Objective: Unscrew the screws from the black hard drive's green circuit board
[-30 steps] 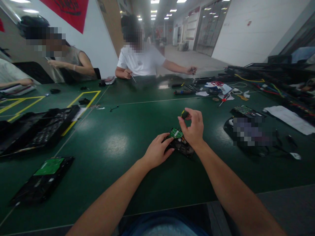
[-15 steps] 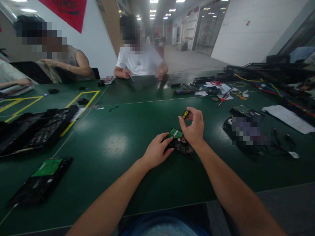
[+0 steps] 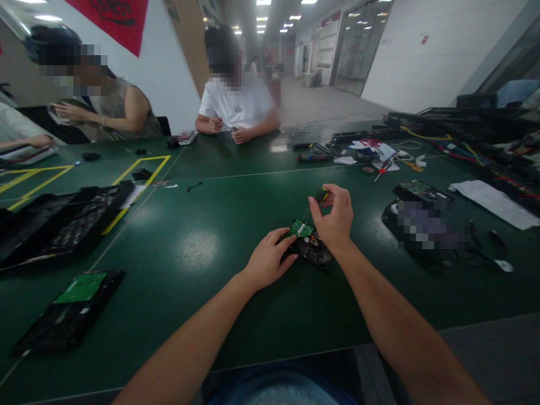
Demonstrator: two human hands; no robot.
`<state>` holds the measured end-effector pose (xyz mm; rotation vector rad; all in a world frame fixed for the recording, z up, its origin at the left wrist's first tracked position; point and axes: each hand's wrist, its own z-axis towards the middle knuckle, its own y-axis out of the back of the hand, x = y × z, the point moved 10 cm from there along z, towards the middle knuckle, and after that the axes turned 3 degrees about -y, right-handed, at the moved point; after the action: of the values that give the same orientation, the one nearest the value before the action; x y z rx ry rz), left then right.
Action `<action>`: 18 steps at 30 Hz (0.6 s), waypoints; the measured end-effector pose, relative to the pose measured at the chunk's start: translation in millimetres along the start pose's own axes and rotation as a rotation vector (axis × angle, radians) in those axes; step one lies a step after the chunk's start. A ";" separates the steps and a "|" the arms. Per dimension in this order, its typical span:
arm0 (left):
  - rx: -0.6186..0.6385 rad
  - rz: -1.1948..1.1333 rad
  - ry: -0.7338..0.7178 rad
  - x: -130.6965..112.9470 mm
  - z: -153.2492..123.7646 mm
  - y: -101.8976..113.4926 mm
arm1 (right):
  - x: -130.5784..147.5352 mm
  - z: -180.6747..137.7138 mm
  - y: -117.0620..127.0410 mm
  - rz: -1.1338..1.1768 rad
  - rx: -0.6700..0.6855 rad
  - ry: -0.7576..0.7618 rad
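In the middle of the table lies a small black electronic device (image 3: 313, 251) with its inside exposed. A green circuit board (image 3: 302, 228) sits at its far end. My left hand (image 3: 269, 260) grips the device's left side between thumb and fingers. Above its right side, my right hand (image 3: 336, 220) pinches a screwdriver (image 3: 322, 197) by its black and yellow handle. The thin shaft slants down toward the circuit board. I cannot tell whether the tip touches anything.
A black unit with a green board (image 3: 82, 287) lies at the near left, behind it a large black casing (image 3: 71, 225). On the right are another black device (image 3: 422, 225), a white cloth (image 3: 493, 202) and a red screwdriver (image 3: 383, 169). Co-workers (image 3: 236, 107) sit across the green table (image 3: 236, 197).
The screwdriver's handle has turned in my right fingers, and the hand has shifted slightly right. My left hand and the device stay put. The co-worker opposite has brought their hands closer together.
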<state>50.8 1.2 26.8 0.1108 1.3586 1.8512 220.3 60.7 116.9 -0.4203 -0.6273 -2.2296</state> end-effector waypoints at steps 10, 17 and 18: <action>0.009 0.008 0.003 -1.7 0.7 1.0 | 1.3 -3.5 -7.5 0.039 0.048 0.010; -0.008 0.001 -0.008 -0.3 0.2 0.2 | 1.4 -0.4 -2.4 0.046 0.025 0.005; -0.009 0.002 -0.008 -0.2 0.1 0.3 | 2.0 -0.7 -3.5 0.047 0.027 0.012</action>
<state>50.8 1.1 27.1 0.1152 1.3451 1.8564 216.3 61.2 116.2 -0.4034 -0.6344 -2.1752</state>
